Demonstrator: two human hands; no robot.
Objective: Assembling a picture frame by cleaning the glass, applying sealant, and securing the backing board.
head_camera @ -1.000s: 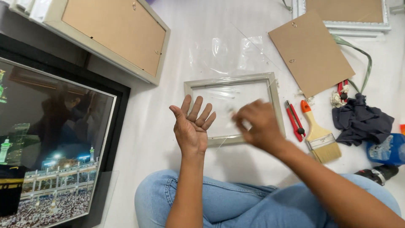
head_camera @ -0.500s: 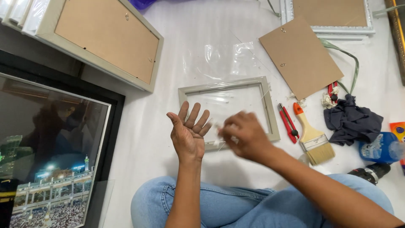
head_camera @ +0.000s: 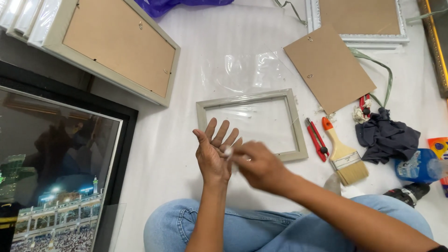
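Now left hand (head_camera: pixel 212 156) released, palm up, right hand's (head_camera: pixel 259 165) grip pinching white wad (head_camera: pixel 228 151) against it.

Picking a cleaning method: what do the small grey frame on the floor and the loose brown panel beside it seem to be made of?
The small grey frame looks like painted wood or moulded plastic, matt finish; hard to tell which. Its centre seems clear glass or film, since it shows glare. The loose brown panel looks like hardboard or fibreboard: flat, dull brown, with small metal hangers.

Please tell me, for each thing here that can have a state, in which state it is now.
left hand: open, palm up
right hand: blurred, pinching small white bit at left palm
small frame: lying flat, backing off
backing board: loose, beside frame
utility knife: blade not visible
paintbrush: lying flat
dark cloth: crumpled
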